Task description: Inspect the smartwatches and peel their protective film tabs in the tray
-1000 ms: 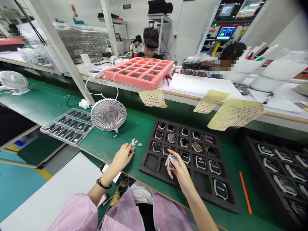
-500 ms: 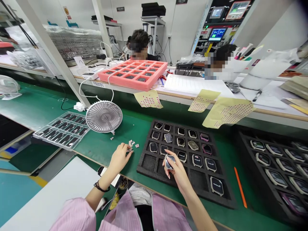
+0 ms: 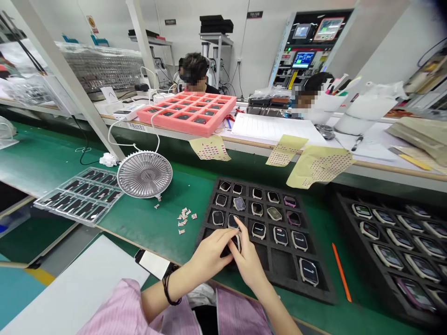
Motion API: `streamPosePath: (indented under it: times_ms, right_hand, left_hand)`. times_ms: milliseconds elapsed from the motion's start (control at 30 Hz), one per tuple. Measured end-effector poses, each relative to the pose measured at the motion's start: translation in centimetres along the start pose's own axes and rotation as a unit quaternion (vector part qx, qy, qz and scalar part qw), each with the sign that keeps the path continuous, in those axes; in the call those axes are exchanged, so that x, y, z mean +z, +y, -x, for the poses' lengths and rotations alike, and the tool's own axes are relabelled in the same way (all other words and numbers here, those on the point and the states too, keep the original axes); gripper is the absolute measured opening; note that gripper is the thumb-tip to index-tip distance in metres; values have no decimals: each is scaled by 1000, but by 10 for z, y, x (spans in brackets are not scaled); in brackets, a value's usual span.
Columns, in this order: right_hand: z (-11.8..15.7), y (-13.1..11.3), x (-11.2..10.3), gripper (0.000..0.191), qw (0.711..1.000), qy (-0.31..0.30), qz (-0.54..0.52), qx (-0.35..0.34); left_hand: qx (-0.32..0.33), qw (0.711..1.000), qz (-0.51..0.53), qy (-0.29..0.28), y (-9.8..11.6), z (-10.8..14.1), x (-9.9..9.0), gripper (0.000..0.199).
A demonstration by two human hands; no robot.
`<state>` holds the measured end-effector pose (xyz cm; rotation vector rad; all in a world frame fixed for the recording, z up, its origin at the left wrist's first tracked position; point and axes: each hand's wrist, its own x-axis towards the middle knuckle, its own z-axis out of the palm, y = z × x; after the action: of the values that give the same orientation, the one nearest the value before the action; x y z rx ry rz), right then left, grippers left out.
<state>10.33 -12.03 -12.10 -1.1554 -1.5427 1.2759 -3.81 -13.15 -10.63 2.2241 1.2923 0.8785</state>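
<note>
My right hand [image 3: 247, 260] is closed around a smartwatch [image 3: 238, 241], mostly covered by fingers, above the front of a black foam tray [image 3: 240, 270]. From the left, my left hand [image 3: 211, 253] reaches over with its fingers pressed together at the watch. Whatever its fingertips pinch is hidden. Several strapless smartwatches, one of them a watch with a lit screen [image 3: 309, 271], lie in the tray's compartments. Small pale tabs [image 3: 184, 216] are scattered on the green bench left of the tray.
A grey fan [image 3: 145, 174] stands behind the tabs, beside a clear plastic tray [image 3: 78, 195] of dark parts. An orange stick [image 3: 341, 272] lies between the foam tray and a second watch tray [image 3: 384, 274]. A pink foam tray [image 3: 209, 131] sits on the shelf; co-workers sit beyond.
My left hand has left the small tabs and moved right to the watch in my right hand. My right hand stays over the tray. The view has shifted slightly.
</note>
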Motion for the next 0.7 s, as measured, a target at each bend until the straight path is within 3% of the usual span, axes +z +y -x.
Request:
streamPosePath:
  times_ms: [133, 233, 367, 533, 700]
  right_hand:
    - [1, -1, -3, 61, 1000, 0, 11, 8]
    - [-1, -4, -12, 65, 994, -33, -94, 43]
    - [-5, -9, -29, 72, 935, -152, -291, 136]
    - [-6, -10, -37, 75, 886, -227, -375, 151]
    - [-7, -9, -37, 63, 892, -231, -364, 139]
  left_hand:
    - [11, 1000, -2, 30, -3, -6, 6, 54]
    - [39, 997, 34, 53, -3, -9, 1, 50]
    - [108, 988, 88, 67, -1, -10, -9, 51]
    - [143, 978, 139, 66, -1, -10, -11, 57]
    - [140, 981, 121, 63, -6, -9, -7, 57]
